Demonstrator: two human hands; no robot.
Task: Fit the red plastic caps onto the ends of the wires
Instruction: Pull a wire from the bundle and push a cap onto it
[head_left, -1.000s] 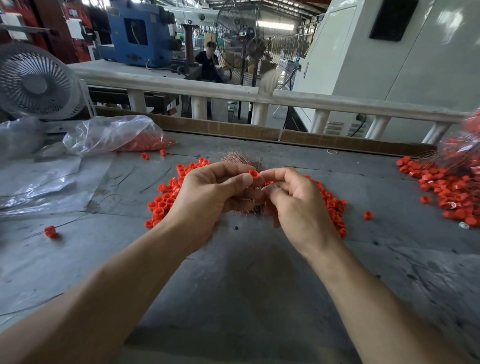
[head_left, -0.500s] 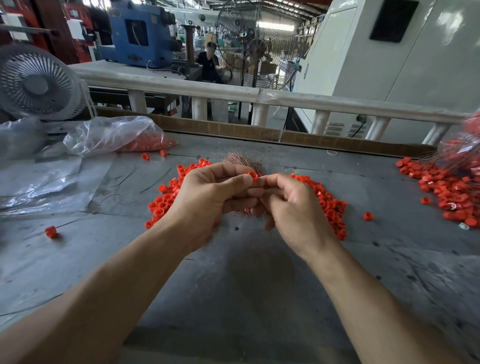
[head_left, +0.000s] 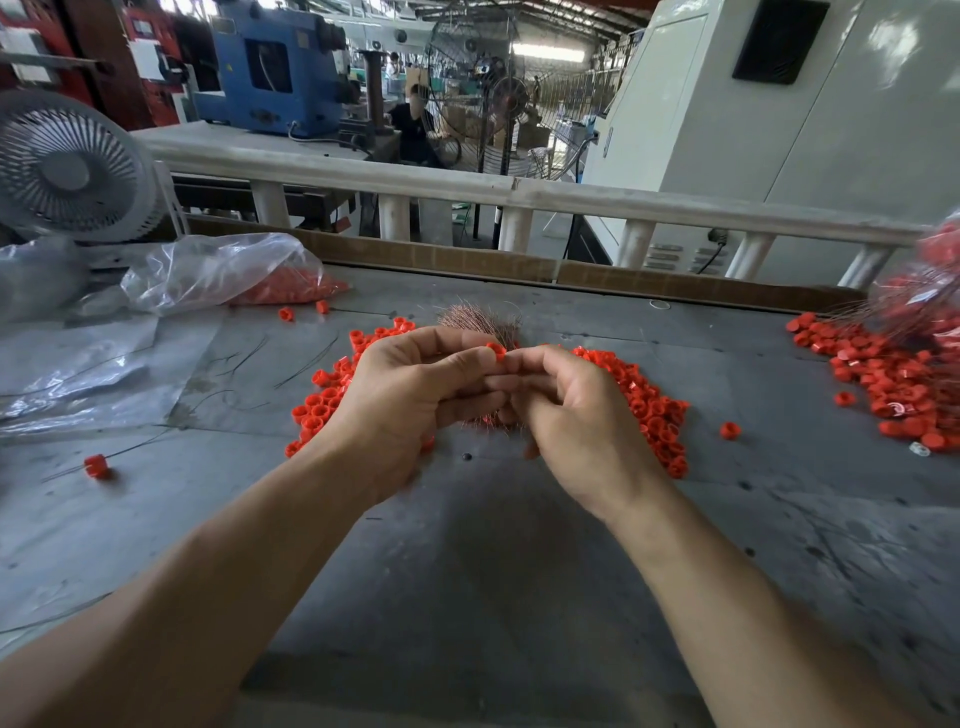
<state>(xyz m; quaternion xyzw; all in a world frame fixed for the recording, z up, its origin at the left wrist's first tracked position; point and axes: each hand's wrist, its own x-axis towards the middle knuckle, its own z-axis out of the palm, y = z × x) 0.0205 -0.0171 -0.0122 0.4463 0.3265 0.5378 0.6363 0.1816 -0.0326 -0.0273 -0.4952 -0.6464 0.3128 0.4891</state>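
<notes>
My left hand (head_left: 410, 400) pinches a small red cap (head_left: 496, 351) between thumb and forefinger, above the middle of the grey table (head_left: 467, 561). My right hand (head_left: 576, 415) meets it fingertip to fingertip with its fingers curled; any wire it holds is hidden. A bundle of thin copper-coloured wires (head_left: 480, 325) lies just behind and under both hands. Loose red caps lie in a pile on the left (head_left: 324, 400) and on the right (head_left: 652, 410) of the hands.
A clear plastic bag (head_left: 218, 275) with red caps lies at the back left, beside a grey fan (head_left: 67, 169). Another heap of red caps (head_left: 893, 379) with wires sits at the far right. Single caps (head_left: 96, 465) (head_left: 730, 430) lie apart. A cardboard strip and a rail bound the table's far edge.
Both hands have stayed together over the wire bundle. The right hand's fingers have shifted slightly against the cap in the left hand.
</notes>
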